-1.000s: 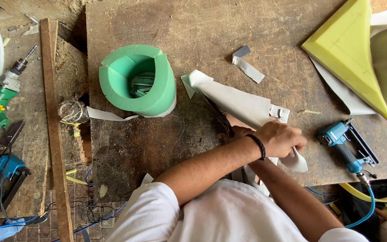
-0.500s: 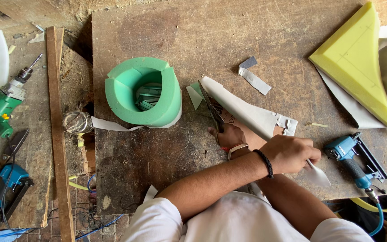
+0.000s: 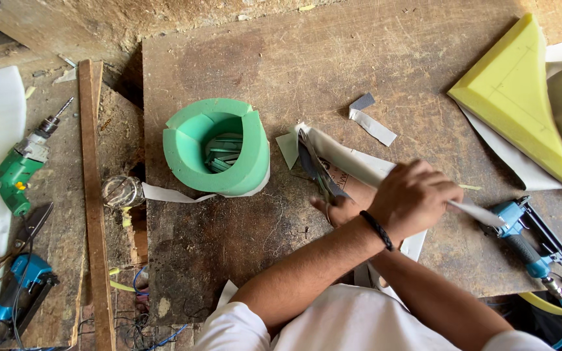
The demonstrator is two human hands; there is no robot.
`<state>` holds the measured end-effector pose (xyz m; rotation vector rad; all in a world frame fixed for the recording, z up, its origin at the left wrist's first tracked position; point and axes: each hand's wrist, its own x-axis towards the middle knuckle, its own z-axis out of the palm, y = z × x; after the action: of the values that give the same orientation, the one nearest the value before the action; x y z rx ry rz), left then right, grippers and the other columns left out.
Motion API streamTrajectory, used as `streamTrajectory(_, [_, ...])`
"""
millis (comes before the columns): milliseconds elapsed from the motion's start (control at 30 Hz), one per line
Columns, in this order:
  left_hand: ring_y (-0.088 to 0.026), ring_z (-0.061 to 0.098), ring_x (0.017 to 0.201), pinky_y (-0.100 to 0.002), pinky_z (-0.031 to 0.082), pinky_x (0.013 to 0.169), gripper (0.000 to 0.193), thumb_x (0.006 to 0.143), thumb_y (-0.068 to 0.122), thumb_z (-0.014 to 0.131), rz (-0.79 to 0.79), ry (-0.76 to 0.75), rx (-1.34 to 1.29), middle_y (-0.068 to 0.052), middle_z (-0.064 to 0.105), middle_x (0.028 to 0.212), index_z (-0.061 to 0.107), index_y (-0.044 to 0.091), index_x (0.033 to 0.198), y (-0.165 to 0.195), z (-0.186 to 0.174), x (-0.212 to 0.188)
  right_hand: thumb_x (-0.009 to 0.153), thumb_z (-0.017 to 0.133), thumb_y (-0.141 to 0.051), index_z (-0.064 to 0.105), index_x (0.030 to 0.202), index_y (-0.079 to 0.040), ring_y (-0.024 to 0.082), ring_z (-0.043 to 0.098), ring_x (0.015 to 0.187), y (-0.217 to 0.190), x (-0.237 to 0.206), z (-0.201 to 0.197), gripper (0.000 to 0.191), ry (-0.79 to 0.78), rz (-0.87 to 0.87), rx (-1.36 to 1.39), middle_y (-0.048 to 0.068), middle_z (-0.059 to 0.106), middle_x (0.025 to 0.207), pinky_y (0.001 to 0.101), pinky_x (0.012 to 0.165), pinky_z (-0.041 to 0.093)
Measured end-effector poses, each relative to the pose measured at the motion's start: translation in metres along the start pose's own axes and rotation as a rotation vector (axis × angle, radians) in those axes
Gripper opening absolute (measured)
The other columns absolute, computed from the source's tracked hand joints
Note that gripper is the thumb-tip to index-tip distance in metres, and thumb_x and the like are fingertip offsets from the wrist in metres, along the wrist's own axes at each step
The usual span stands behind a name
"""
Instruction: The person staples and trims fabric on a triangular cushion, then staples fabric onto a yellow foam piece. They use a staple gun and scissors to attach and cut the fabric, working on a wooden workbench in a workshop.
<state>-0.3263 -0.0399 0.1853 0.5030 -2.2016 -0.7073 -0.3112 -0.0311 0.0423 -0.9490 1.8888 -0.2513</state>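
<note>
- A green drill [image 3: 17, 170] lay far left; a green foam ring [image 3: 219, 146] stood on the wooden bench [image 3: 229, 58];
- The right hand [image 3: 341, 207], crossed under, worked scissors [image 3: 317, 166], fingers closed on the handles, blades in white sheet [image 3: 352, 162];
- The left hand [image 3: 414, 195] gripped the sheet's strip, fingers curled shut;
- A blue stapler [image 3: 521, 237] lay just beside; yellow foam wedge [image 3: 515, 97] far right.

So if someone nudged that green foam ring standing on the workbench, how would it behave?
The green foam ring would probably slide or tip easily: it looks like thick, soft foam, so likely light for its bulk. It would likely squash rather than break, since the wall is a bent strip with a visible seam. The foam scraps lying loose inside might be left behind or spill.
</note>
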Motion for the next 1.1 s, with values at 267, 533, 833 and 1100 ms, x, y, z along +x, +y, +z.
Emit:
streamTrajectory(267, [-0.018, 0.069, 0.114, -0.031, 0.059, 0.096, 0.022, 0.103, 0.003, 0.068, -0.017, 0.176, -0.019, -0.002, 0.068, 0.121, 0.057, 0.015, 0.119, 0.009, -0.034, 0.034, 0.083, 0.069, -0.072, 0.054, 0.117, 0.000, 0.029, 0.065, 0.089, 0.019, -0.026, -0.013, 0.081, 0.076, 0.033, -0.064, 0.017, 0.059, 0.101, 0.0408, 0.076, 0.055])
streamTrajectory(533, [-0.019, 0.064, 0.129, -0.034, 0.055, 0.115, 0.026, 0.097, 0.001, 0.072, 0.033, 0.320, -0.040, -0.001, 0.064, 0.134, 0.057, 0.015, 0.113, 0.011, -0.050, 0.046, 0.083, 0.071, -0.071, 0.040, 0.139, 0.003, 0.031, 0.059, 0.104, -0.045, 0.010, -0.026, 0.098, 0.065, 0.099, -0.211, 0.024, 0.052, 0.126, 0.0418, 0.085, 0.055])
streamTrajectory(833, [-0.015, 0.067, 0.126, -0.024, 0.059, 0.102, 0.022, 0.099, 0.006, 0.074, -0.022, 0.199, -0.219, 0.004, 0.063, 0.137, 0.057, 0.015, 0.111, 0.019, -0.044, 0.022, 0.084, 0.062, -0.071, 0.072, 0.120, -0.009, 0.027, 0.073, 0.073, -0.063, 0.063, -0.018, 0.072, 0.066, -0.053, -0.228, 0.015, 0.079, 0.090, 0.0430, 0.067, 0.059])
streamTrajectory(1100, [-0.020, 0.066, 0.125, -0.024, 0.066, 0.093, 0.025, 0.105, 0.003, 0.063, 0.063, 0.297, -0.428, -0.005, 0.052, 0.153, 0.056, 0.018, 0.123, -0.053, -0.042, 0.038, 0.093, 0.069, -0.037, 0.073, 0.087, 0.000, 0.019, 0.061, 0.051, 0.017, 0.012, -0.034, 0.038, 0.144, -0.026, 0.399, 0.009, 0.066, 0.064, 0.0338, 0.042, 0.045])
